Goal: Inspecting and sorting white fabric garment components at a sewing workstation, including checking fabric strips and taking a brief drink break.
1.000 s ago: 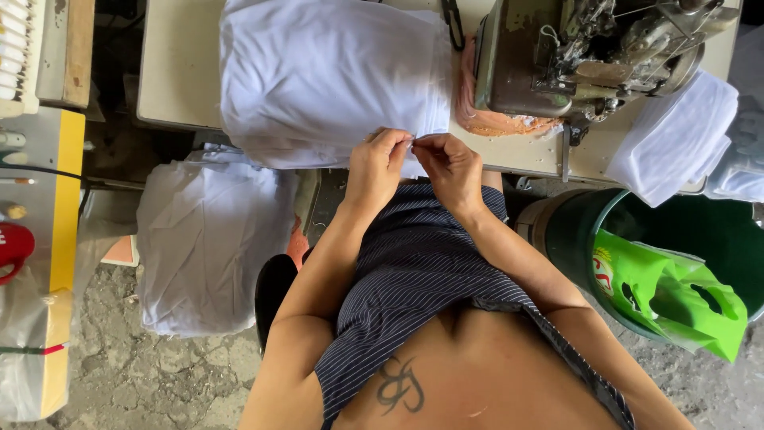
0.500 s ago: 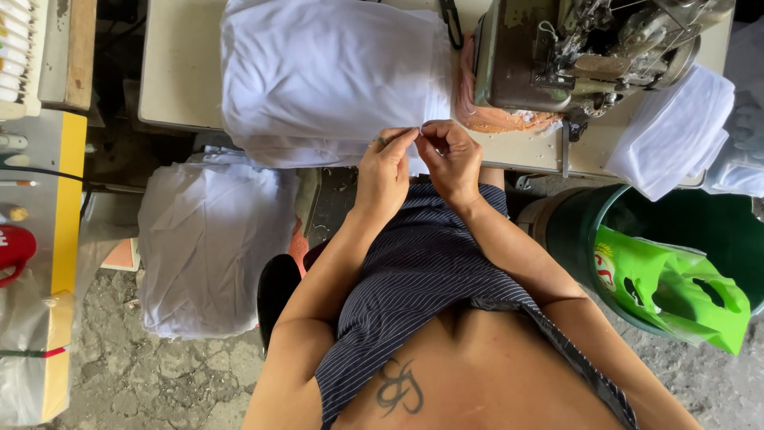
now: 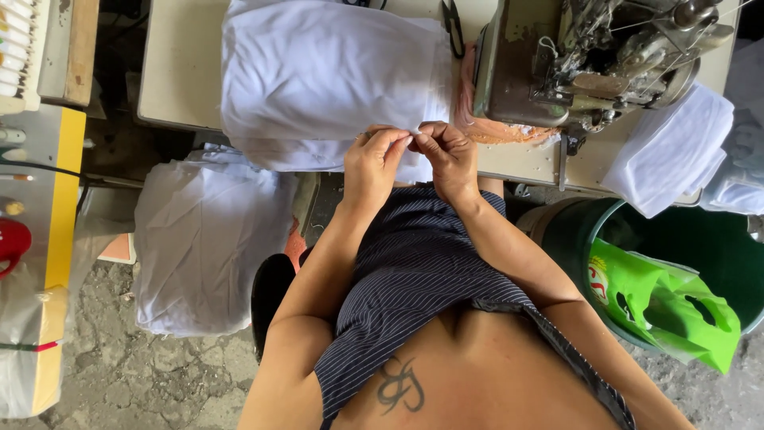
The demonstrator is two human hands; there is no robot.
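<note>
A pile of white fabric [image 3: 334, 80] lies on the beige sewing table [image 3: 175, 72] in front of me. My left hand [image 3: 374, 163] and my right hand [image 3: 447, 155] meet at the pile's near edge, fingertips pinched together on the white fabric's hem. What sits between the fingertips beyond the cloth is too small to tell. A grey industrial sewing machine [image 3: 589, 56] stands just right of my right hand.
More white fabric [image 3: 203, 239] is heaped on the floor at left, and folded white cloth [image 3: 672, 147] hangs off the table at right. A green bin [image 3: 573, 231] holds a bright green bag [image 3: 660, 302]. Black snips [image 3: 454, 20] lie on the table. A yellow-edged bench [image 3: 60, 199] stands far left.
Both hands have risen slightly toward the table edge and closed tighter together on the fabric hem. The rest of the scene stays as it was.
</note>
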